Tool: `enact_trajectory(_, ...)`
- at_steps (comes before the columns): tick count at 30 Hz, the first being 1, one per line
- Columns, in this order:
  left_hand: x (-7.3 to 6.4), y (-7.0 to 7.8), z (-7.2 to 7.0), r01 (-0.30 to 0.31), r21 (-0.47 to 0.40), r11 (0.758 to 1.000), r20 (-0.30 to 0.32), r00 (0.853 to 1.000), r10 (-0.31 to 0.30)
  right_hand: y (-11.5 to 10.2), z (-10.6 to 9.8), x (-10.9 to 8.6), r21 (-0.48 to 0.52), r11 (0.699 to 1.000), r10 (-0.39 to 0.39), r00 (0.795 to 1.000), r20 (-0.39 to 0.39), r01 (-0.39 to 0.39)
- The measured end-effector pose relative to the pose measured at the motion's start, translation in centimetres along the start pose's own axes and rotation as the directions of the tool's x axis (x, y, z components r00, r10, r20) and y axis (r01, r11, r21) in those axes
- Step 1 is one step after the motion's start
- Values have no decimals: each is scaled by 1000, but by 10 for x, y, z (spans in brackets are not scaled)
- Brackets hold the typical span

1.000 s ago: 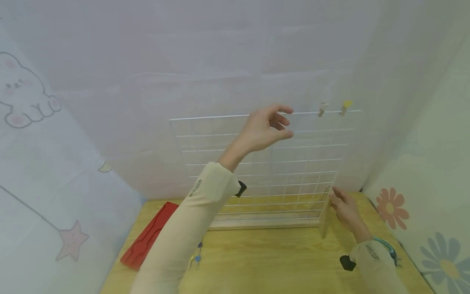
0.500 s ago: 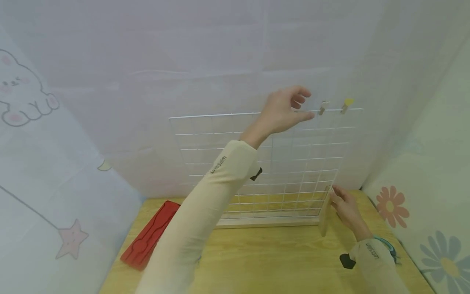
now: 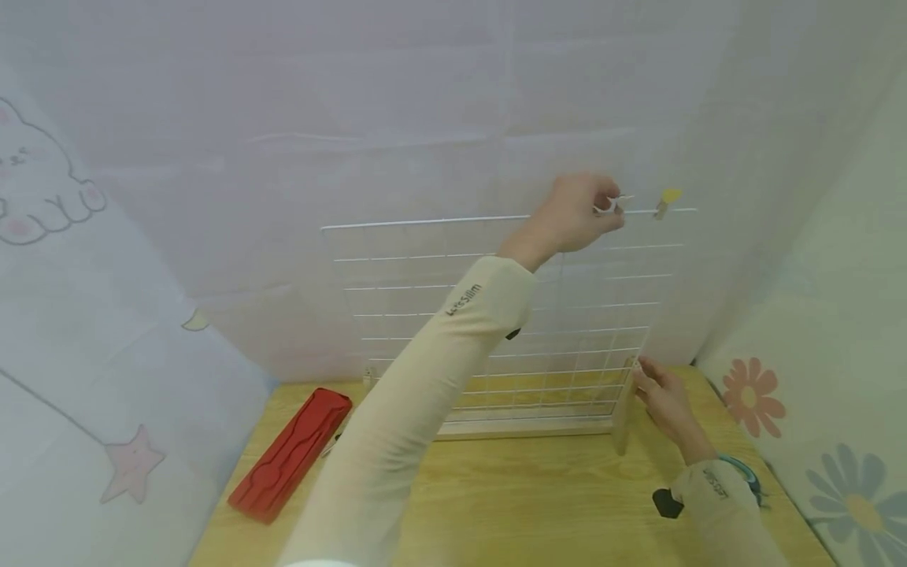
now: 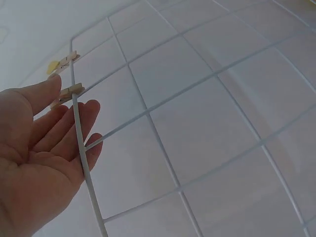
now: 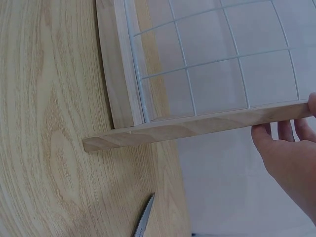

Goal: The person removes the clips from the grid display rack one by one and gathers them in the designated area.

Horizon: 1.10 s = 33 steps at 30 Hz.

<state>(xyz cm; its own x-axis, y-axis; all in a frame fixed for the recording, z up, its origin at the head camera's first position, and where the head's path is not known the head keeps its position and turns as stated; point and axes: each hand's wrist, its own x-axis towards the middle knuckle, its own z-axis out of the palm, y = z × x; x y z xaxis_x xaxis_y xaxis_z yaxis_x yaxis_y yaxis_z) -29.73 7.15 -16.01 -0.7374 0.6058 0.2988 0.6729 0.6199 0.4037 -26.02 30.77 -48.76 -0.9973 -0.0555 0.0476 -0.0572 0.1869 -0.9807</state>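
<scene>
A white wire grid [image 3: 432, 221] stands upright in a wooden base [image 3: 524, 429]. At its top wire, my left hand [image 3: 574, 211] pinches a small wooden clothespin [image 4: 72, 92] with a white decoration, thumb on one side and fingers on the other. Clipped farther right on that wire is a second clothespin [image 3: 662, 209], topped with a yellow shape. My right hand [image 3: 664, 400] grips the upper end of the right wooden upright [image 5: 197, 127], its fingertips pressed along the side.
Left on the wooden table [image 3: 524, 504] lies a red molded tray [image 3: 283, 465], a small dark-tipped item [image 3: 329, 446] beside it. A serrated metal blade [image 5: 144, 217] lies near the right upright. A teal handle [image 3: 742, 470] shows by the right sleeve. Printed cloth walls surround the table.
My left hand has moved right along the top wire to the white-decorated clothespin, and its spread fingers have closed around it. The right hand has stayed at the upright.
</scene>
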Motion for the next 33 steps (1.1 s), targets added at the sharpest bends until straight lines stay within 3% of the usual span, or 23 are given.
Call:
enact_trajectory(4, 2, 1, 1, -29, 39, 999, -5, 1000, 29, 0, 0, 1, 18, 1000, 4, 1000, 4, -4)
enact_trajectory(18, 7, 7, 5, -23, 100, 995, -82, 996, 31, 1, -1, 1, 39, 999, 7, 1000, 9, -7)
enact_trajectory(26, 7, 7, 10, -33, -2, 999, -104, 994, 32, -1, 0, -1, 23, 1000, 8, 1000, -12, -8)
enact_trajectory(33, 8, 6, 13, -41, 12, 999, -149, 988, 42, -1, 1, 0, 17, 1000, 8, 1000, -11, -8)
